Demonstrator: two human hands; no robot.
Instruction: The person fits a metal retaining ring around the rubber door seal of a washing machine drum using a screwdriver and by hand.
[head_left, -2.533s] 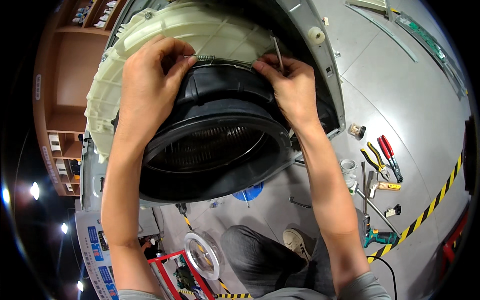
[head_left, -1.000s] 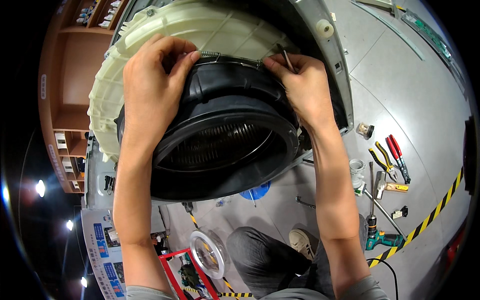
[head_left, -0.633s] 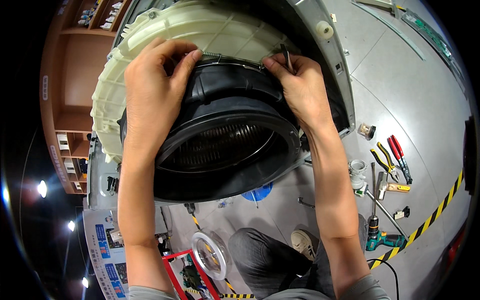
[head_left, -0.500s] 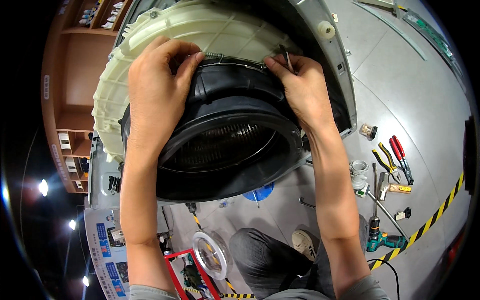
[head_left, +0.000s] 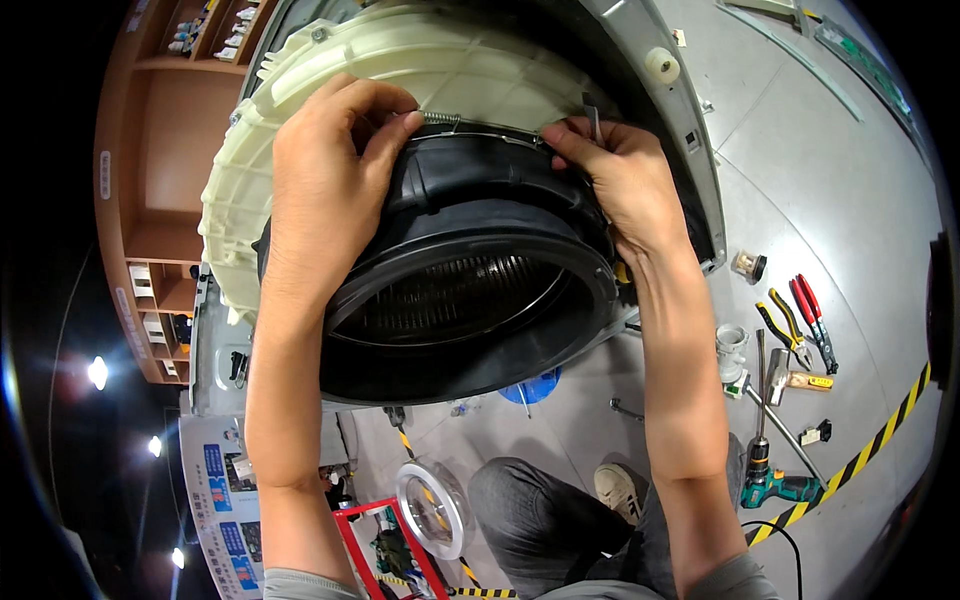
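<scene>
A black rubber door gasket [head_left: 480, 217] sits on the front of a cream plastic washing machine tub [head_left: 470, 70]. A wire clamp [head_left: 490, 133] with a small coil spring [head_left: 438, 118] runs along its upper edge. My left hand [head_left: 330, 180] pinches the clamp at the spring's left end with thumb and fingertips. On the right, my right hand [head_left: 635, 180] is closed at the clamp's other side, thumb and forefinger against the wire. A thin, flat metal piece [head_left: 593, 118] sticks up from between its fingers; its kind is unclear. The metal drum [head_left: 440, 300] shows through the gasket opening.
The grey cabinet frame [head_left: 690, 140] borders the tub. On the floor at right lie pliers [head_left: 785, 328], a hammer [head_left: 800, 380] and a cordless drill [head_left: 780, 487]. A round door ring [head_left: 403, 510] lies below, beside a red-edged frame [head_left: 350, 520]. Wooden shelves [head_left: 180, 160] stand at left.
The whole view has shifted slightly, so the machine and hands appear a little farther right. My right hand has turned slightly, with the metal piece more upright. Both hands keep their grip.
</scene>
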